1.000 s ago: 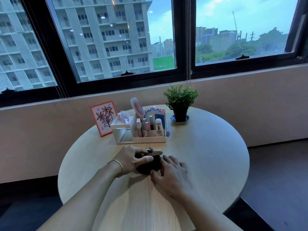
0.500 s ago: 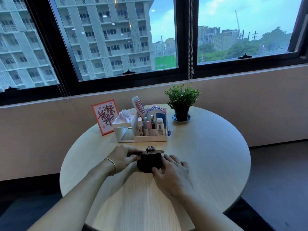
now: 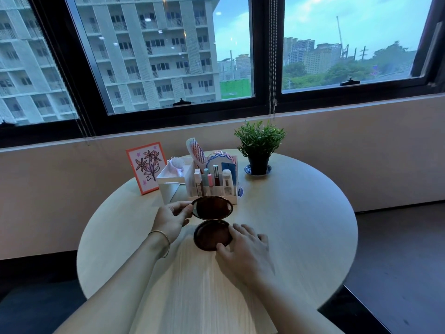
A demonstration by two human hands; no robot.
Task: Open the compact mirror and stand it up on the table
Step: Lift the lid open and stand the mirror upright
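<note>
A round dark compact mirror [image 3: 212,233] lies open on the pale round table [image 3: 301,225]. Its base rests flat on the wood and its lid [image 3: 212,207] is raised behind it, tilted back, with the inner mirror facing me. My left hand [image 3: 172,216] pinches the lid's left edge between thumb and fingers. The fingers and thumb of my right hand [image 3: 245,249] press on the right and front rim of the base, holding it down.
Just behind the compact stands a white organiser [image 3: 212,186] with cosmetics tubes, a comb and a brush. A flower card [image 3: 147,166] leans to its left. A small potted plant [image 3: 258,147] sits on a saucer at the back right.
The compact was nearly shut under both hands; its lid has swung up and back. My left hand has moved to the lid's edge. The view has tilted slightly.
</note>
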